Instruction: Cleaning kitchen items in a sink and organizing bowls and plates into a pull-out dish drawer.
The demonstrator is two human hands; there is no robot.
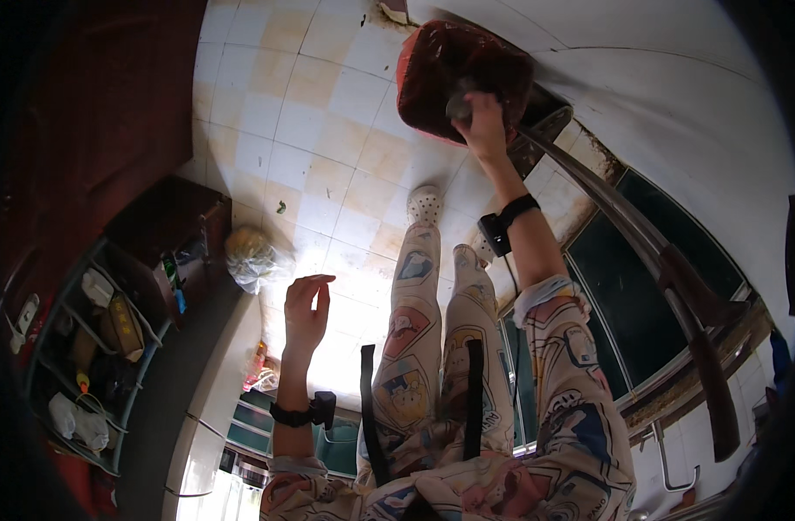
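At the top of the view stands a bin lined with a red plastic bag (414, 91). My right hand (487, 130) is over its mouth, the fingers around a small rounded grey object (458, 107). Motion blur hides what exactly that object is. My left hand (305, 311) hangs in front of me over the tiled floor (313, 163), its fingers curved and the thumb apart, with nothing in it. Each wrist wears a black strap with a small box.
Metal poles with dark brown handles (697, 286) lean beside the bin, near dark green glass panels (638, 286). To the left are a wire rack (121, 426) of packages, a dark wooden cabinet (170, 228) and a filled clear plastic bag (251, 257) on the floor.
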